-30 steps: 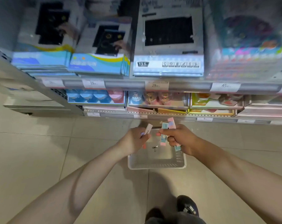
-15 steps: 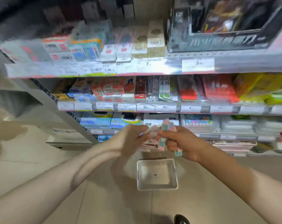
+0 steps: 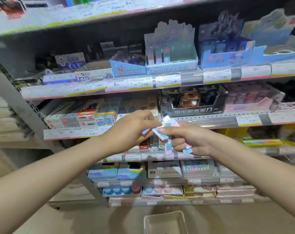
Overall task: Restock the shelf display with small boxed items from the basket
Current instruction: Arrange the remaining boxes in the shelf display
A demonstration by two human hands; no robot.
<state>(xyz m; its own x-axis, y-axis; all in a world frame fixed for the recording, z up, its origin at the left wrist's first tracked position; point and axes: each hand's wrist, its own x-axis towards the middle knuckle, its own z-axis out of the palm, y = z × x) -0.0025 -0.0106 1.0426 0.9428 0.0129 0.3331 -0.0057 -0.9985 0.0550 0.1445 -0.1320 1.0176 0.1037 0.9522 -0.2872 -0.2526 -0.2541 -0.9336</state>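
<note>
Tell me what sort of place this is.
Most likely a stationery shop aisle: tiered shelves edged with price labels, cardboard display boxes of small packaged goods, and a restocking basket on the floor.

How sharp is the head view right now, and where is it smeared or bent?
Head view: both hands, left and right, and the small boxes are fairly sharp; the top shelf edge is motion-smeared; shelves bow from wide-angle distortion; the basket is cropped at the bottom.

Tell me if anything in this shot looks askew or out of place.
Only the small boxes: the right hand clutches them at mixed angles, some jutting above and below the fist, while the left hand pinches one. The basket sits on the floor. Shelf stock is too blurred to judge.
</note>
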